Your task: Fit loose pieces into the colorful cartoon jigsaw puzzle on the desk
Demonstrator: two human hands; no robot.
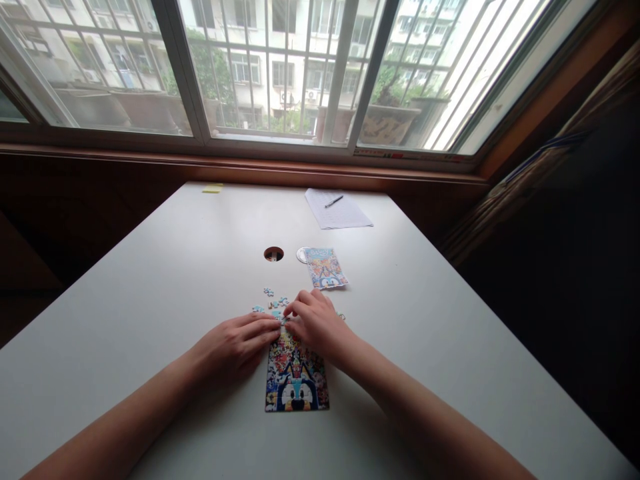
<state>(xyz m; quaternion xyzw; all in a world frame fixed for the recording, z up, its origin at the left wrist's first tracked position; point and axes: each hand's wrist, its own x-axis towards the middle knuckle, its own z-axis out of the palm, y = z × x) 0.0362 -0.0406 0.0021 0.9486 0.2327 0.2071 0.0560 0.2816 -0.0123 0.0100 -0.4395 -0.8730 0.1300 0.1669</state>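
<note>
A partly assembled jigsaw puzzle [297,383] with a blue cartoon dog's face lies on the white table [150,287]. My left hand [241,339] rests at its upper left edge, fingers stretched out, the tips touching the pieces there. From the right, my right hand [317,323] reaches over the puzzle's top edge. Its thumb and forefinger are closed on a small light-blue puzzle piece [284,319], largely covered by the fingers. Several loose pieces [269,292] lie just beyond my fingertips, and others peek out past my right hand.
A printed picture [327,270] of the same design lies beyond my right hand, partly over a round silver disc [301,255]. Left of it is a round hole [273,254] in the table. Papers [340,213] with a pen [334,201] and a yellow slip [213,189] lie farther back.
</note>
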